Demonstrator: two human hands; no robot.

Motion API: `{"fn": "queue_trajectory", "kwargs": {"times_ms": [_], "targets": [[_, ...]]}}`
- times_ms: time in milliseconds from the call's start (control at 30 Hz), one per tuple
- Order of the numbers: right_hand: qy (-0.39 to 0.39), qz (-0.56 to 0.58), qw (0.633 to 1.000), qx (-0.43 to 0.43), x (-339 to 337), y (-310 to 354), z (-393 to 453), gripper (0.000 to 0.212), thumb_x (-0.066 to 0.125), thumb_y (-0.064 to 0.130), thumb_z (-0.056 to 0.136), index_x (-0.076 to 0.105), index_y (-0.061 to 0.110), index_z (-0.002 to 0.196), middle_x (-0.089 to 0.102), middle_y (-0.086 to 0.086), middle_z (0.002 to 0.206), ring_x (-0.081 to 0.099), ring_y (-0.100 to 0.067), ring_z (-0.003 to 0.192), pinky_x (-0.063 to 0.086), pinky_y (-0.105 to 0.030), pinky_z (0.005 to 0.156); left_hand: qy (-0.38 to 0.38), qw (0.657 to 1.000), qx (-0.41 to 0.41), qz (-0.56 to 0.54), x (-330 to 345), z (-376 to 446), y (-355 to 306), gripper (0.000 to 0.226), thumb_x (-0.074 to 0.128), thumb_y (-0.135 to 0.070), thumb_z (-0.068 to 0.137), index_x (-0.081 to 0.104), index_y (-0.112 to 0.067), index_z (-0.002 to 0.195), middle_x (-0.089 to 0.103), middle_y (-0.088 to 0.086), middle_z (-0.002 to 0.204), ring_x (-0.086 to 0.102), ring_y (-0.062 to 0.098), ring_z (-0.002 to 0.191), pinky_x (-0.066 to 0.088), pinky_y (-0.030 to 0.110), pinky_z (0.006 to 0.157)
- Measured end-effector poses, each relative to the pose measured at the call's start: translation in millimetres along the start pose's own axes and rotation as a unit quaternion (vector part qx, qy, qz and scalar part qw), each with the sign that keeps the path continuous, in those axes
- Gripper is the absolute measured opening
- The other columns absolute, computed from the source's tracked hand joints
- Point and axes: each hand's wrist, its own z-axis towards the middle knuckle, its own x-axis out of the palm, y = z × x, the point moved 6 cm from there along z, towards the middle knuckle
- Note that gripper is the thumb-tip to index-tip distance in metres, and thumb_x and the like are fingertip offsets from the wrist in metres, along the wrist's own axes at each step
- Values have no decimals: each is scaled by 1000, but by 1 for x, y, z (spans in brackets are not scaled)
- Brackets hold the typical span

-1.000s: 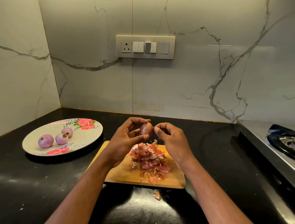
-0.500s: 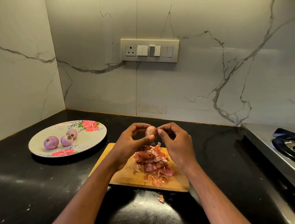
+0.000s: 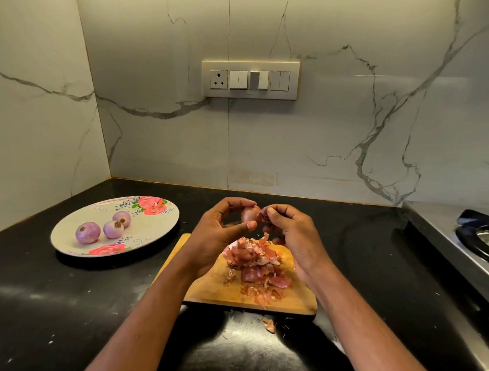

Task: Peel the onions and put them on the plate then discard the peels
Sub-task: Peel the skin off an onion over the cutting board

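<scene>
**Purple onion pinched between two hands above the peel heap**

Purple-pink and small, the onion [image 3: 249, 214] sits in the curled fingertips of the left hand [image 3: 218, 236], thumb pressed against its near side and the other fingers arched over its top. The right hand [image 3: 293, 237] meets it from the other side, thumb and forefinger pinched on a scrap of skin [image 3: 263, 215] at the onion's right end; the remaining fingers of that hand are folded in toward the palm. Both hands hover above the far part of a wooden cutting board [image 3: 210, 289], not touching it.

Directly under the hands, a loose heap of reddish peels [image 3: 255, 263] covers the middle of the board, with thinner flakes spilling toward its near edge. One stray peel [image 3: 269, 326] lies off the board on the black counter [image 3: 50, 301], just in front of the board's near edge.

To the left of the board, close to it, a round plate [image 3: 150, 233] with pink roses printed on it rests on the counter. Three peeled onions [image 3: 103, 227] lie on it, grouped toward its left half, two nearly touching and the third just beside them.

At the far right, part of a steel gas stove [image 3: 474, 252] stands on the counter. On the marble wall behind, a switch panel [image 3: 249, 78] is mounted.
</scene>
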Motion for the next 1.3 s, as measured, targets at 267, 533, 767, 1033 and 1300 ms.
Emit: {"fn": "queue_trajectory", "kwargs": {"times_ms": [267,533,767,1033,1300], "targets": [[-3,19,1000,6,-1,0,0,22,55,30,103,72,16,107,76,-4,101,65,-12,78,47,-22,59,-4,1000,-13,-15,-2,0,1,48,78,-9,80,61,-26,122,60,-1,126,59,22,121,51,45,104],[45,-120,987,-98,-3,9,-1,16,74,29,90,75,21,104,75,4,96,70,-10,90,53,-17,67,-6,1000,-8,-20,-2,0,-1,47,78,-3,80,63,-25,118,65,-1,123,67,20,111,59,29,87],[13,-149,983,-104,-7,12,2,7,66,21,96,73,19,96,73,4,88,65,-7,76,49,-15,60,-8,1000,-1,13,0,-1,-2,48,80,-4,78,64,-28,117,64,-7,123,66,20,113,57,30,91],[41,-33,999,-10,-4,6,1,16,60,25,100,74,18,101,74,7,86,62,-10,80,45,-24,65,11,999,4,-32,3,-2,-5,48,76,6,78,64,-24,113,63,-3,125,69,17,108,58,28,84],[-3,89,995,47,-1,-4,4,19,58,22,101,74,17,92,71,7,77,53,-5,68,39,-22,56,38,997,18,-64,7,-4,-8,47,72,12,79,60,-19,112,62,4,128,68,26,113,58,34,86]]}}
